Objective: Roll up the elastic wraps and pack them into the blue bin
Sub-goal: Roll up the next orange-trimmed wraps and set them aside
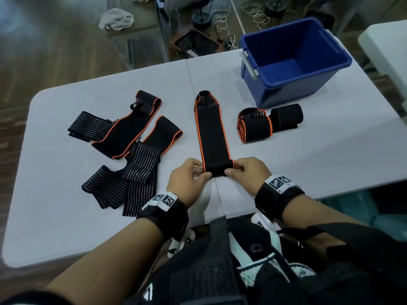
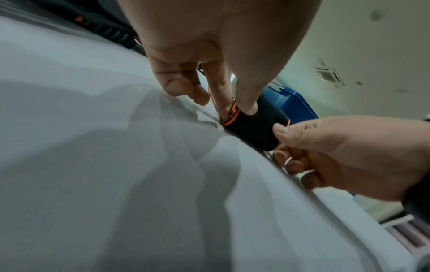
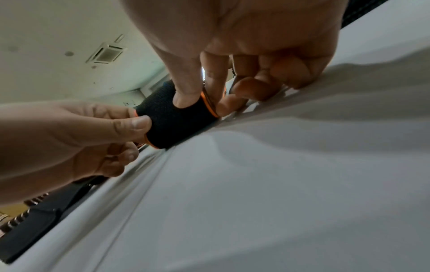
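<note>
A black elastic wrap with orange edging [image 1: 211, 133] lies stretched out lengthwise on the white table [image 1: 66, 216]. Its near end is curled into a small roll [image 2: 253, 127] [image 3: 177, 125]. My left hand [image 1: 193, 172] pinches the roll's left end between thumb and fingers [image 2: 223, 103]. The roll's right end is pinched the same way by my right hand [image 1: 240, 169], fingers [image 3: 186, 92] on top. The blue bin [image 1: 293, 60] stands empty at the table's far right. Two rolled wraps [image 1: 255, 126] [image 1: 286, 116] lie just in front of it.
Several unrolled wraps, black with orange trim or white stripes [image 1: 123, 133] [image 1: 130, 181], are spread over the table's left half. Beyond the far edge are a dark basket [image 1: 196, 44], cables and a grey cloth [image 1: 116, 18] on a bench.
</note>
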Demonstrator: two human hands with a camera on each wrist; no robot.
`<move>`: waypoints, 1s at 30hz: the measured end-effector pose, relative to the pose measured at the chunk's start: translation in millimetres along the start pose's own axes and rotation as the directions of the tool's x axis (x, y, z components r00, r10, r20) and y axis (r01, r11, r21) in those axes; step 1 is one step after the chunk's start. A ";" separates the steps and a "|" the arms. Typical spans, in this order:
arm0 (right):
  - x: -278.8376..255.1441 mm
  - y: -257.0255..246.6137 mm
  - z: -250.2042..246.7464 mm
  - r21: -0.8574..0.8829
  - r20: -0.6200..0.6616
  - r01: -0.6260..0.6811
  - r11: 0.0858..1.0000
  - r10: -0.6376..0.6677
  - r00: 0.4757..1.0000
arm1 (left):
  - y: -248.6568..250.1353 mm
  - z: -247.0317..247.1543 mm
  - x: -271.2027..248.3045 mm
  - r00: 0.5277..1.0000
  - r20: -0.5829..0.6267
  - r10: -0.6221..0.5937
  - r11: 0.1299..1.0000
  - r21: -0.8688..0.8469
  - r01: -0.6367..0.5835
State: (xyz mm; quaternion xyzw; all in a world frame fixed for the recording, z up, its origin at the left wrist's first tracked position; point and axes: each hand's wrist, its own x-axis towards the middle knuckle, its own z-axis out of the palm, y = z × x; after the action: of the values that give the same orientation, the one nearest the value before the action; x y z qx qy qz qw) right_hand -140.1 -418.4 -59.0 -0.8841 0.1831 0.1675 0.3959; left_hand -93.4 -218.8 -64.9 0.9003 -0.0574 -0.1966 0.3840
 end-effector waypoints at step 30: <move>8.1 -18.6 -3.4 -0.421 0.038 0.142 0.896 -0.139 0.990 | 12.5 -9.9 17.8 0.957 0.165 0.238 0.837 0.466 -0.288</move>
State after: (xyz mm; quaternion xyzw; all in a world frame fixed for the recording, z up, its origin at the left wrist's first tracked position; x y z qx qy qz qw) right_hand -124.0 -411.1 -48.5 -0.9591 0.0770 0.1771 0.2068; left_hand -72.5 -225.5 -55.3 0.9400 -0.2473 -0.1663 0.1662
